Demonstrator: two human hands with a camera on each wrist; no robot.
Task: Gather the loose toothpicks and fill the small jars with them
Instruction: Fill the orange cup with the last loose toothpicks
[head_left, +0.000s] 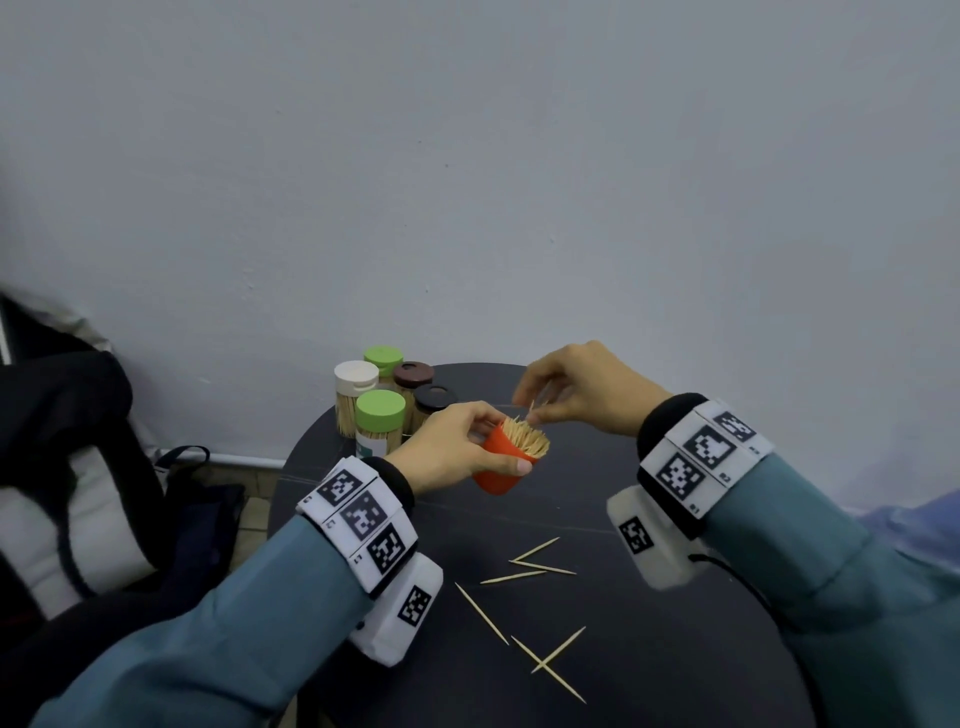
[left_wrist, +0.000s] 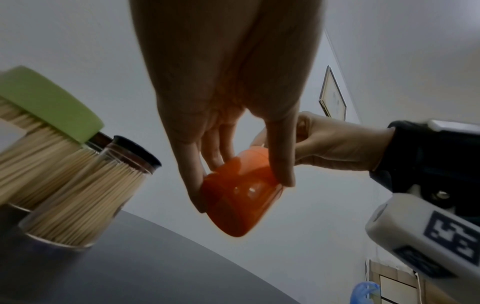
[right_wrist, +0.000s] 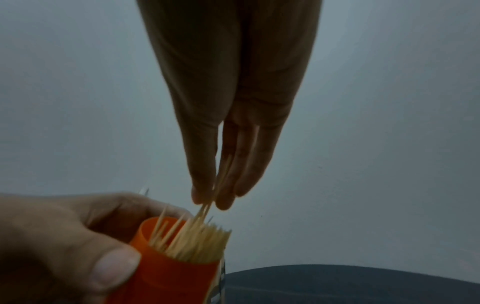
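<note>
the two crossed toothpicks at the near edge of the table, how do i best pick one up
Take the upper one of the crossed toothpicks first, pinching a free end clear of the crossing, from above, since it lies flat on the table. Which one lies on top is hard to tell. The right hand is probably handier once it lets go of its toothpicks, as the left hand holds the orange jar.

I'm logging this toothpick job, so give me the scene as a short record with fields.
left hand: grips the orange jar, tilted, above the table
right hand: pinches toothpicks at the jar's mouth
orange jar: open, nearly full
loose toothpicks: six on the table, two crossed
capped jars: five clustered at the table's far left edge
</note>
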